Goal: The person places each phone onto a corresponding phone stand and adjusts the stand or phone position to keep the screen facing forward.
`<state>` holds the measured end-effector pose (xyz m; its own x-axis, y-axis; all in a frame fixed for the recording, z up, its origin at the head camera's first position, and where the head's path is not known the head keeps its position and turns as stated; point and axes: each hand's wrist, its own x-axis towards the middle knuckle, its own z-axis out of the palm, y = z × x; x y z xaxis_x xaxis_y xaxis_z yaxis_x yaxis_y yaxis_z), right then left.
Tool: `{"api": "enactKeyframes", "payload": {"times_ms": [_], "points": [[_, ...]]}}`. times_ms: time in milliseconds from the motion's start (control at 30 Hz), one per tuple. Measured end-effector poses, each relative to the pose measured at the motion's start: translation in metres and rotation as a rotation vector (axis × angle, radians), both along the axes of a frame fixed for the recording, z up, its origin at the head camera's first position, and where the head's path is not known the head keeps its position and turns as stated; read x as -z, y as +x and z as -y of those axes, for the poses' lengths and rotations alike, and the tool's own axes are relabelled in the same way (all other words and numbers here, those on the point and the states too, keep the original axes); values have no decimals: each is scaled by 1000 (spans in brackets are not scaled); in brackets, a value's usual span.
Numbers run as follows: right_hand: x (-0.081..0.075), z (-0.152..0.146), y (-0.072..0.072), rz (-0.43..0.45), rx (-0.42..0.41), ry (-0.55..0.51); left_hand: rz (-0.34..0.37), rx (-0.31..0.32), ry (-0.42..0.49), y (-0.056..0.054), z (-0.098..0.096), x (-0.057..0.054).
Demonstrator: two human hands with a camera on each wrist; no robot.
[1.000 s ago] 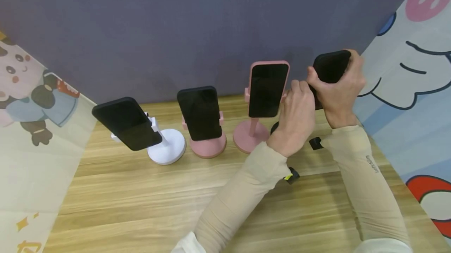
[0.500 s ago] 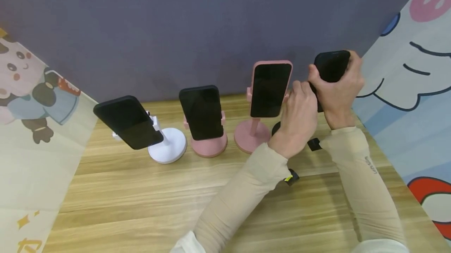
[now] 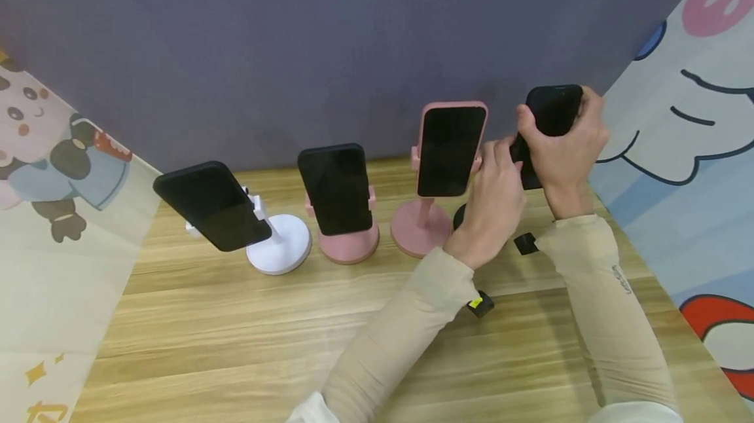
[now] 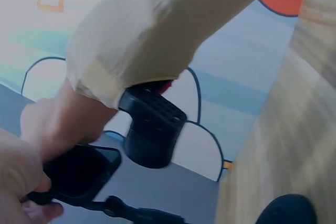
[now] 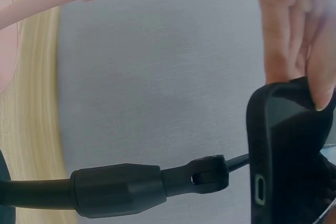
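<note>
In the head view, my right hand [image 3: 562, 138] grips a black phone [image 3: 554, 109], thumb on the left edge and fingers on the right. My left hand [image 3: 493, 197] pinches a black part at the phone's left side, seemingly the clamp [image 5: 300, 81] of the black phone stand. That stand's jointed stem [image 5: 118, 190] runs up behind the phone in the right wrist view. Its round base [image 3: 459, 215] is mostly hidden by my left hand in the head view. Both hands meet at the phone [image 4: 79, 174] in the left wrist view.
To the left stand a pink-cased phone [image 3: 450, 148] on a pink stand [image 3: 419, 230], a black phone [image 3: 336, 190] on a shorter pink stand [image 3: 349, 246], and a tilted black phone [image 3: 212, 207] on a white stand [image 3: 279, 246]. A grey wall [image 3: 294, 50] rises behind the wooden table [image 3: 235, 331].
My left hand has slid slightly down and left, its fingers drawing along the phone's left side. The phone stands a little straighter in my right hand. The other stands keep their places.
</note>
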<state>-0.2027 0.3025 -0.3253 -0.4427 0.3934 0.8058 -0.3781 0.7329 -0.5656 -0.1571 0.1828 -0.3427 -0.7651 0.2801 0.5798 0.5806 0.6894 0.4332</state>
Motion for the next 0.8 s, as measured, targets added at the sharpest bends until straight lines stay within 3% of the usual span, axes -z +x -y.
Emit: {"api": "enactKeyframes", "payload": {"times_ms": [267,400,800], "points": [[-3,-1,3,68,-40,5,62,67,105,-2,3,8],[-2,-3,4,76,-54,20,70,84,111,-2,3,10],[-4,-4,8,147,-67,-29,-19,77,78,-3,4,14]]}}
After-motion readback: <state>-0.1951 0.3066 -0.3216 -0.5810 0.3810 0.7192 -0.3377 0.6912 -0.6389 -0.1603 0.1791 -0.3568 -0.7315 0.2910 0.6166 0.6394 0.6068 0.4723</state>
